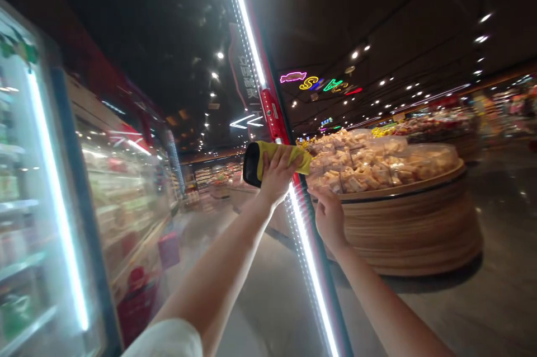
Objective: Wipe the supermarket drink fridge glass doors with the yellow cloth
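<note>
A door edge (321,290), seen nearly edge-on with a bright light strip (309,248) along it, slants down the middle of the head view. My left hand (277,175) presses a yellow cloth (268,154) with a dark end against the red middle part of this edge, its fingers wrapped over the cloth. Lower and to the right, my right hand (330,214) is closed at the door's dark edge, its fingertips partly hidden. The glass beside the strip shows reflections.
Lit fridge shelves (20,206) stand at the left. Behind the door on the right is a round wooden display stand (403,228) heaped with wrapped goods (356,164). Neon signs (310,83) hang farther back. A red object (136,301) appears blurred at the lower left.
</note>
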`<state>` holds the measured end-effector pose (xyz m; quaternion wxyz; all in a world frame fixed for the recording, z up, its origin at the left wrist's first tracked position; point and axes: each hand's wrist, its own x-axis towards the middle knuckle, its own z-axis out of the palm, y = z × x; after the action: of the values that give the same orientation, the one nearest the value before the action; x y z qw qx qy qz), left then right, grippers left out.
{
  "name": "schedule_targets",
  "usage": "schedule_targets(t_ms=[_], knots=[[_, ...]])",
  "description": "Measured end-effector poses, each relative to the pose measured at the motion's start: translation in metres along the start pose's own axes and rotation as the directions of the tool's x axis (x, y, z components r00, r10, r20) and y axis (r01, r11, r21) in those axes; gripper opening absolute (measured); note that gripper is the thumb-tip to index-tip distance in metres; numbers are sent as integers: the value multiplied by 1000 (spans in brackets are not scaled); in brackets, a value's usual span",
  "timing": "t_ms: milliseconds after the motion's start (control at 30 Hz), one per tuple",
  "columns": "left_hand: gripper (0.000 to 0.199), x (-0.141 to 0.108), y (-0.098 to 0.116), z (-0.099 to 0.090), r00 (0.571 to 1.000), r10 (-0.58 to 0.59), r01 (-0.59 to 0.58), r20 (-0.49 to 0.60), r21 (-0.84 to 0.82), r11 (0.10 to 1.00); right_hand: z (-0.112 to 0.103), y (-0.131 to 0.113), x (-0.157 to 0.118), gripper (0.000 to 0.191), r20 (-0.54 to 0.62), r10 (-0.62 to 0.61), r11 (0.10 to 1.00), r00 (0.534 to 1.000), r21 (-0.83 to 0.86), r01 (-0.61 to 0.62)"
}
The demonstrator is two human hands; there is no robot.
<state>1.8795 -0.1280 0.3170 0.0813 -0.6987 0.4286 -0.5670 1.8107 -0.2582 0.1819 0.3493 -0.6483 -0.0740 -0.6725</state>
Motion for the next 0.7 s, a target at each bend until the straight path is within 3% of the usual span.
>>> schedule_targets(t_ms=[67, 133, 233, 300, 400, 467, 533, 600, 700], knots=[[54, -9, 16, 11, 1000, 7, -7, 6, -3, 1000, -5, 3, -1, 54, -16, -5, 1000, 1000, 8, 5], [56, -41, 33, 23, 995, 100, -99, 28, -15, 995, -8, 7, -7, 54, -50, 5, 1000, 999, 7, -5], [50, -91, 49, 36, 938, 340, -333, 70, -93, 938, -10, 12, -18, 57, -67, 28, 1000, 997, -12, -29], [47, -100, 45, 35, 901, 426, -413, 81, -140, 900, -11, 13, -21, 60, -48, 38, 999, 998, -21, -39], [54, -66, 18, 21, 938, 336, -324, 83, -132, 937, -13, 13, -15, 59, -52, 30, 999, 998, -29, -31], [56, -33, -1, 13, 982, 181, -176, 53, -96, 980, -16, 11, -7, 56, -84, 11, 999, 996, -38, -14], [57, -17, -8, 10, 1000, 16, -15, 19, -37, 999, -20, 8, -1, 54, -117, -6, 999, 993, -37, 2], [57, -31, 1, 15, 999, -32, 32, 8, 3, 999, -23, 5, -2, 52, -135, -8, 1000, 991, -26, 5], [56, -98, 30, 27, 993, 120, -120, 23, -4, 993, -24, 0, -16, 51, -100, 6, 1000, 995, -2, -6]])
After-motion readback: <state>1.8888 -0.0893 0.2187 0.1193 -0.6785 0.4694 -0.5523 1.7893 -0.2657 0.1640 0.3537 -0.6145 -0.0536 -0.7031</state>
